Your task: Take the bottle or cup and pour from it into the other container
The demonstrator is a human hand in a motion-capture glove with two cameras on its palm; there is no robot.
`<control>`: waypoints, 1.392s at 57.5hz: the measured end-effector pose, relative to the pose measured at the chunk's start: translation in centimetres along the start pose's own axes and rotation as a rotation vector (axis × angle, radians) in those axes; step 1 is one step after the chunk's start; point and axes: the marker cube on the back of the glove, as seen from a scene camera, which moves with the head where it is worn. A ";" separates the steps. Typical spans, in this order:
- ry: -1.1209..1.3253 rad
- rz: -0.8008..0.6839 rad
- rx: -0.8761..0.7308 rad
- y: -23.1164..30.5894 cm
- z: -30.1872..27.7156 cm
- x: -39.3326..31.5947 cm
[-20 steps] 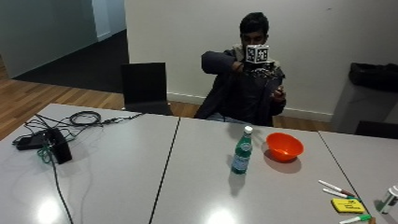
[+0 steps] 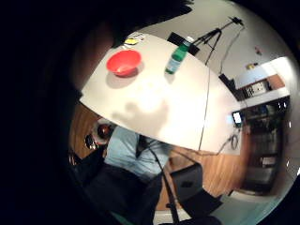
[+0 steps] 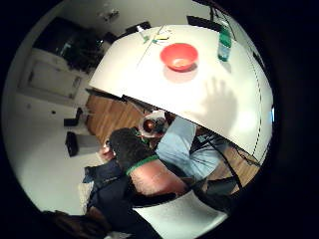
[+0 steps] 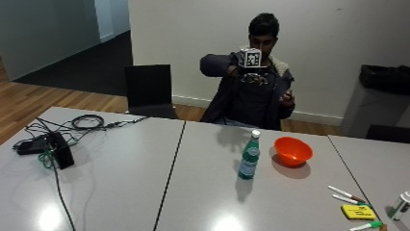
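A green bottle [image 4: 249, 155] with a white cap stands upright near the middle of the grey table [image 4: 192, 192]. Just right of it sits an orange bowl [image 4: 293, 151]. The person sits behind the table with the gloved right hand [image 4: 253, 77] raised at chest height, well above and behind both objects, holding nothing, fingers relaxed. Its spread shadow falls on the tabletop. The palm views look down on the bottle [image 2: 177, 58] [image 3: 225, 42] and the bowl [image 2: 123, 62] [image 3: 179, 56] from a distance. The bare left hand [image 4: 288, 98] is held up at the person's side.
Black cables and a small black device [image 4: 57, 149] lie at the table's left end. Markers [image 4: 346, 195] and a yellow pad [image 4: 357, 211] lie at the front right, with a small white-capped item [image 4: 402, 204] at the edge. A black chair [image 4: 149, 91] stands behind the table.
The raised gloved hand has shifted slightly sideways, toward the left of the outside view. The bottle and bowl have not moved.
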 end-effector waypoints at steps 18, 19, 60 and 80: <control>-0.065 0.131 0.040 -6.7 4.4 14.3; -0.079 0.126 0.011 -6.7 4.8 14.7; -0.976 0.247 0.142 -31.5 23.6 15.7; -1.238 0.164 0.272 -36.2 25.9 14.0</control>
